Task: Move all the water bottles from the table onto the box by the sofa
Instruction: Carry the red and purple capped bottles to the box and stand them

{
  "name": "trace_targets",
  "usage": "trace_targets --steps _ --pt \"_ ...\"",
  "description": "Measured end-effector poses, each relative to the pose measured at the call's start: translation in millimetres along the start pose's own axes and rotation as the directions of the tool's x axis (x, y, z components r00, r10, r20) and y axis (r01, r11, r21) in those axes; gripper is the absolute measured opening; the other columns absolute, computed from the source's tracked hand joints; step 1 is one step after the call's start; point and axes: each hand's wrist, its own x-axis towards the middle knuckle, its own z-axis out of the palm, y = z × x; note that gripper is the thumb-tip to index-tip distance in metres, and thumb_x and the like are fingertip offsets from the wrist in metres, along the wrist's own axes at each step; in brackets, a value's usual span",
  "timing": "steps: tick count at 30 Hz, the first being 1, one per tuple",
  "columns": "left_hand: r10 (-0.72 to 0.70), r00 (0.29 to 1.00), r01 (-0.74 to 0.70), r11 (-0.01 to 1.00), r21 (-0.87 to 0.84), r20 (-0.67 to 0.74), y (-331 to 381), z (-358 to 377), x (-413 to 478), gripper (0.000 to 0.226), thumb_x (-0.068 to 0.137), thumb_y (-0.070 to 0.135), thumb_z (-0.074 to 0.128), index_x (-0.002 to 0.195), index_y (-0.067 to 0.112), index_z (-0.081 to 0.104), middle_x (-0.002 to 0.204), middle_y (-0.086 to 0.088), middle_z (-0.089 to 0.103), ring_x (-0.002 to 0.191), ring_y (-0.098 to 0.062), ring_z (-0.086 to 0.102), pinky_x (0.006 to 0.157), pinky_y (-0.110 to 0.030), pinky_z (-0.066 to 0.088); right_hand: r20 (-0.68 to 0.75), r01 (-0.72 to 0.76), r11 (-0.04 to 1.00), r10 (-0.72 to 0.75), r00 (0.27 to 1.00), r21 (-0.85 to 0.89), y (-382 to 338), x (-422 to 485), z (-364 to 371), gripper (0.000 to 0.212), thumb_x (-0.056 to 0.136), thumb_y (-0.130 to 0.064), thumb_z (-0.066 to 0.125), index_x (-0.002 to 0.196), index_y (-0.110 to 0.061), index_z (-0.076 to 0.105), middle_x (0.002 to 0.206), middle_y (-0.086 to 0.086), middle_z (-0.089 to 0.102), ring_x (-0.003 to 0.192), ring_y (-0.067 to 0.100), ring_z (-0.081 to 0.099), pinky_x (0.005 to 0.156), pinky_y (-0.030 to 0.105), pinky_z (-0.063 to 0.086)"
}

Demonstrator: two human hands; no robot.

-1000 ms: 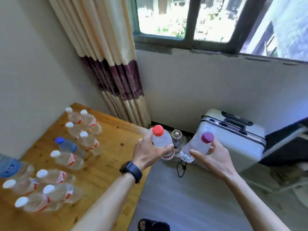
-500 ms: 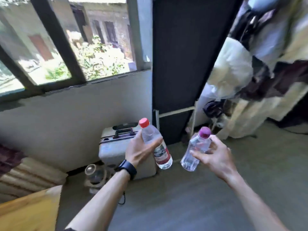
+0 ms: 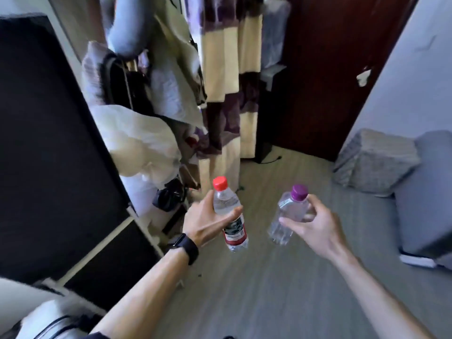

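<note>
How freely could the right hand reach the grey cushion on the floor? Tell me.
Probably not yet: the right hand is full, gripping the purple-capped clear plastic bottle, and the grey cushion lies well ahead across open floor.

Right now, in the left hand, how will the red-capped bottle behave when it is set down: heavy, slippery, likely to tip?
The red-capped bottle looks nearly full of clear water, so probably fairly heavy for its size. It is tall and narrow, so it may tip if set down tilted, as the left hand holds it now. The smooth clear plastic could be somewhat slippery; the fingers wrap above the label.
</note>
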Motion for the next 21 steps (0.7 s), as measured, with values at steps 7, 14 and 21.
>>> trace_targets --steps 7,14,21 --pt "0.163 0.974 -0.163 0.987 -0.011 0.157 84 75 154 0.066 0.066 0.088 0.051 0.107 0.037 0.056 0.097 0.012 0.072 0.091 -0.017 0.069 0.081 -0.039 0.058 -0.24 -0.082 0.996 0.075 0.968 -0.02 37 92 -84 0.06 0.066 -0.027 0.094 0.114 -0.042 0.061 0.093 -0.023 0.072 0.077 -0.005 0.071 0.064 0.01 0.05" --pt "0.27 0.915 -0.278 0.961 -0.016 0.301 162 172 264 0.067 0.067 0.088 0.05 0.11 0.037 0.056 0.101 0.011 0.073 0.097 -0.019 0.068 0.085 -0.039 0.057 -0.441 -0.166 0.986 0.142 0.886 -0.017 107 166 -170 0.057 0.063 -0.031 0.094 0.103 -0.054 0.061 0.09 -0.027 0.072 0.077 -0.004 0.068 0.08 0.034 0.056" --pt "0.263 0.885 -0.325 0.94 0.106 0.385 234 288 357 0.068 0.066 0.088 0.045 0.109 0.036 0.055 0.096 0.009 0.072 0.092 -0.02 0.068 0.081 -0.035 0.055 -0.482 -0.259 0.964 0.252 0.839 0.052 183 259 -262 0.048 0.067 -0.031 0.092 0.096 -0.054 0.061 0.09 -0.035 0.069 0.075 -0.011 0.066 0.074 0.024 0.049"
